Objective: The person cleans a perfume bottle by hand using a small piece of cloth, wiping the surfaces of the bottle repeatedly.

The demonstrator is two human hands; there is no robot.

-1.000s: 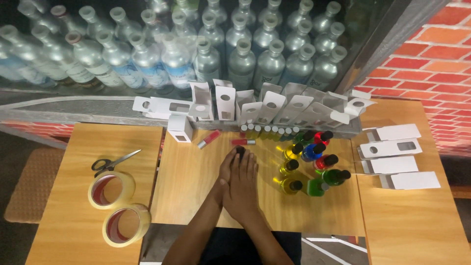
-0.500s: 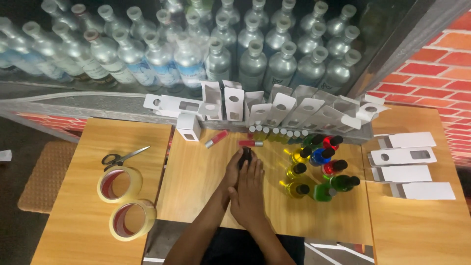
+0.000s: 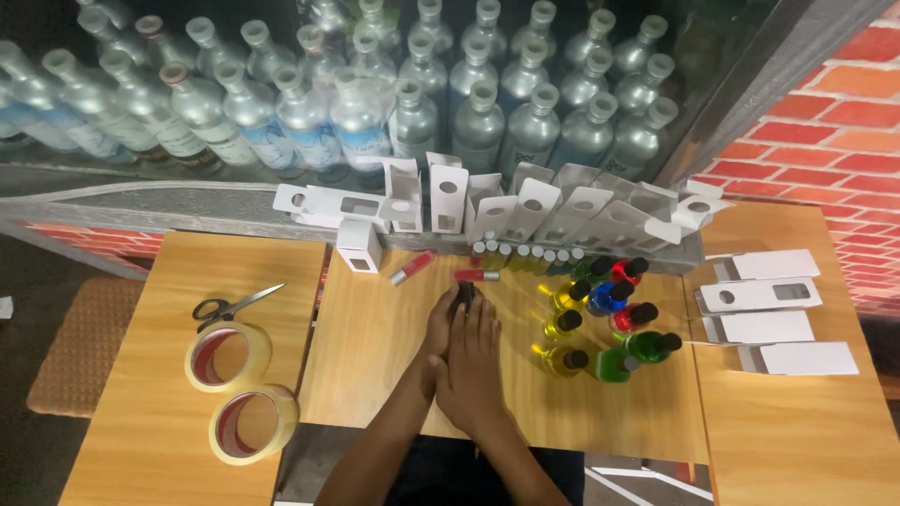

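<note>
Hands pressed together at mid-surface (image 3: 375,375): right hand (image 3: 473,361) lies over left hand (image 3: 439,330), fingers straight and close together, clasping a small dark bottle (image 3: 463,296) whose cap shows between the fingertips. Coloured bottles (image 3: 600,319) stand just right; tape rolls (image 3: 230,356) and scissors (image 3: 234,305) lie well left.

Warm light falls on my wooden table (image 3: 375,375), bright and sharp. The far silver bottles (image 3: 469,103) catch soft glare behind glass. Left floor stays dim; edges bend slightly.
</note>
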